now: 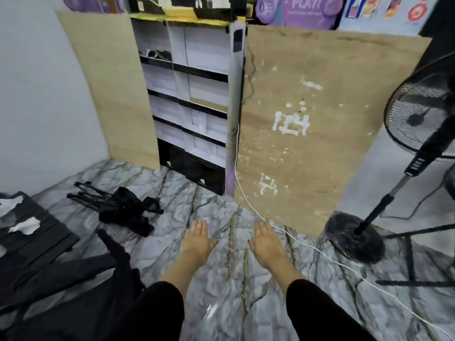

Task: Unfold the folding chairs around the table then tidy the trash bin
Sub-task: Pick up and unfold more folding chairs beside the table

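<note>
Both hands (231, 236) outstretched, flat, empty.

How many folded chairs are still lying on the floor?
1 for certain: a folded chair on the floor, left of the hands. The dark shape at bottom left may be another; unclear.

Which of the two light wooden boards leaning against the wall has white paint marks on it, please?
The wide light wooden board on the right, beside the black standing fan; the narrower board left of the shelving is plain.

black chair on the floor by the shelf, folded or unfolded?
Folded. The chair lies collapsed on the marble floor, legs bundled together, fabric bunched. Both hands are empty.
</note>
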